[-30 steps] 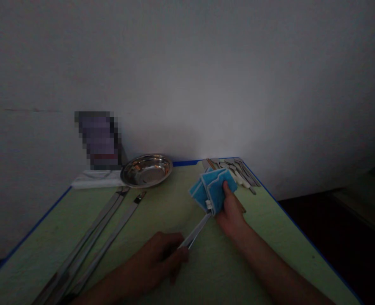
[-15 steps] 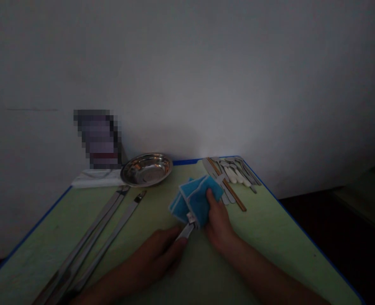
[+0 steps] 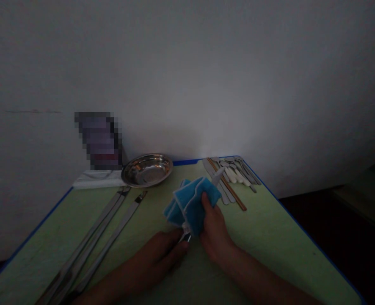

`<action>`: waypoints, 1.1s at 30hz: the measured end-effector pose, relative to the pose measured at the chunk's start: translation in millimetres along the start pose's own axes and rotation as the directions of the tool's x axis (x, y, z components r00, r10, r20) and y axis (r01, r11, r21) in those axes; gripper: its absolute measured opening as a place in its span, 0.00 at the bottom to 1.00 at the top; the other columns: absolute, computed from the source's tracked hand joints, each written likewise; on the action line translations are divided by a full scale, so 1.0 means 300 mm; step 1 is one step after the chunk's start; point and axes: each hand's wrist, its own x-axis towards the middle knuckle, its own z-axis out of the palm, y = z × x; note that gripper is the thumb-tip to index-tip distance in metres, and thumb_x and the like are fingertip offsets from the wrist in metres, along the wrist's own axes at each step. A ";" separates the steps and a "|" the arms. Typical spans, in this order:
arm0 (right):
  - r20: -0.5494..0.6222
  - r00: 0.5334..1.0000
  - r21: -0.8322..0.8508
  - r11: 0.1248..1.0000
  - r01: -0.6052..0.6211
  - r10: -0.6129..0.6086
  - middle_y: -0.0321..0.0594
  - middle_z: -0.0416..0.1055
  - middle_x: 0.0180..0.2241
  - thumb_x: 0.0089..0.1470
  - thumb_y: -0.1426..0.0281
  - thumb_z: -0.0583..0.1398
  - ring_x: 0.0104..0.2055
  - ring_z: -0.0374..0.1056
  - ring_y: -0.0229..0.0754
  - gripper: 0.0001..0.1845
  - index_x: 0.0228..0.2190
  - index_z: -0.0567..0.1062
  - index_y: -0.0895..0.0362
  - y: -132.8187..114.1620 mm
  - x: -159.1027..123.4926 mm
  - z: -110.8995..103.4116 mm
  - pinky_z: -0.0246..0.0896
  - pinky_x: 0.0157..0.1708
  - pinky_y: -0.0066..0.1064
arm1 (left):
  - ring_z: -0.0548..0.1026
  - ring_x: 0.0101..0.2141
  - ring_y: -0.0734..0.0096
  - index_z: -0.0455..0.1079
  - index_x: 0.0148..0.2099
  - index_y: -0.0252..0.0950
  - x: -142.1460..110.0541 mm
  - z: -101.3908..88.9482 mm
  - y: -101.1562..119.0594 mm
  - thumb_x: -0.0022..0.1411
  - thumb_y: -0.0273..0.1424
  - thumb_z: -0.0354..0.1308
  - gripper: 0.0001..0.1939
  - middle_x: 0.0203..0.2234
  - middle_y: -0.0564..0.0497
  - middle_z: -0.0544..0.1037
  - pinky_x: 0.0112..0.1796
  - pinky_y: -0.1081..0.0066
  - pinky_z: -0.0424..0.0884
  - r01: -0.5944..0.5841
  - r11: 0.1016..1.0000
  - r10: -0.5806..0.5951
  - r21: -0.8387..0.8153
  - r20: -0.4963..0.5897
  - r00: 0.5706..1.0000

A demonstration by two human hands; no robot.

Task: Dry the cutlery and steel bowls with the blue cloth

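My left hand (image 3: 162, 254) is closed around the handle end of a silver table knife (image 3: 218, 176). The blade's tip sticks out past the far side of a folded blue cloth (image 3: 195, 201) with pale edging. My right hand (image 3: 216, 226) grips that cloth around the knife, thumb on top. The middle of the knife is hidden inside the cloth. Both hands are held over the near middle of the pale green table (image 3: 263, 250).
A shiny metal bowl (image 3: 147, 170) stands at the back, beside a white folded cloth or paper (image 3: 97, 180) and a blurred-out upright item (image 3: 100, 142). Long metal utensils (image 3: 111, 241) lie at left. At back right are wooden chopsticks (image 3: 235, 195), white-handled cutlery (image 3: 230, 173) and other metal cutlery.
The cloth and my right hand have slid along the knife toward my left hand, slightly down and left. More of the blade shows beyond the cloth, and less of the handle.
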 end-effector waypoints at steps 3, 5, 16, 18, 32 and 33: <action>-0.039 0.999 0.025 1.000 -0.008 0.009 0.39 0.76 0.38 0.51 0.60 0.59 0.36 0.73 0.40 0.16 0.40 0.73 0.55 -0.017 0.024 -0.010 0.68 0.37 0.32 | 0.70 0.32 0.70 0.65 0.38 0.38 0.002 0.006 0.005 0.65 0.42 0.42 0.16 0.31 0.53 0.74 0.36 0.74 0.64 -0.003 1.000 0.004 0.024 -0.049 0.999; -0.075 0.997 0.050 0.998 0.029 -0.025 0.38 0.77 0.37 0.53 0.62 0.57 0.35 0.73 0.39 0.14 0.39 0.73 0.55 -0.058 0.060 -0.023 0.68 0.37 0.32 | 0.70 0.33 0.70 0.66 0.38 0.37 0.001 0.008 0.015 0.66 0.42 0.41 0.17 0.32 0.53 0.74 0.36 0.73 0.63 0.020 0.998 -0.017 0.063 -0.055 0.998; 0.018 0.998 0.219 0.975 0.047 -0.053 0.38 0.77 0.37 0.54 0.61 0.56 0.40 0.72 0.41 0.15 0.38 0.74 0.57 -0.180 0.097 -0.035 0.67 0.42 0.37 | 0.69 0.31 0.71 0.65 0.34 0.37 -0.004 0.009 0.009 0.65 0.44 0.42 0.19 0.27 0.54 0.72 0.35 0.73 0.63 0.040 0.997 -0.036 0.064 -0.065 0.997; 0.109 0.993 0.259 0.966 0.014 -0.043 0.40 0.77 0.37 0.56 0.60 0.51 0.40 0.72 0.42 0.18 0.39 0.73 0.57 -0.183 0.096 -0.034 0.66 0.43 0.39 | 0.68 0.29 0.72 0.65 0.33 0.38 -0.003 0.011 0.003 0.65 0.44 0.41 0.19 0.25 0.55 0.71 0.34 0.73 0.63 0.050 0.998 -0.048 0.028 -0.069 0.996; 0.112 0.988 -0.010 0.994 0.108 -0.106 0.37 0.77 0.29 0.50 0.68 0.60 0.33 0.72 0.39 0.08 0.32 0.74 0.59 -0.057 0.088 -0.040 0.67 0.40 0.33 | 0.69 0.30 0.70 0.66 0.35 0.37 -0.005 0.011 0.008 0.65 0.42 0.41 0.18 0.28 0.53 0.73 0.34 0.73 0.63 -0.017 0.996 0.023 0.093 -0.060 0.998; 0.049 0.989 0.007 0.991 0.137 -0.137 0.36 0.77 0.28 0.51 0.68 0.59 0.32 0.72 0.38 0.07 0.31 0.74 0.59 -0.079 0.102 -0.043 0.67 0.39 0.32 | 0.69 0.29 0.70 0.67 0.35 0.38 -0.008 0.014 0.010 0.65 0.42 0.40 0.19 0.27 0.53 0.72 0.35 0.73 0.63 -0.020 0.994 0.025 0.112 -0.049 0.998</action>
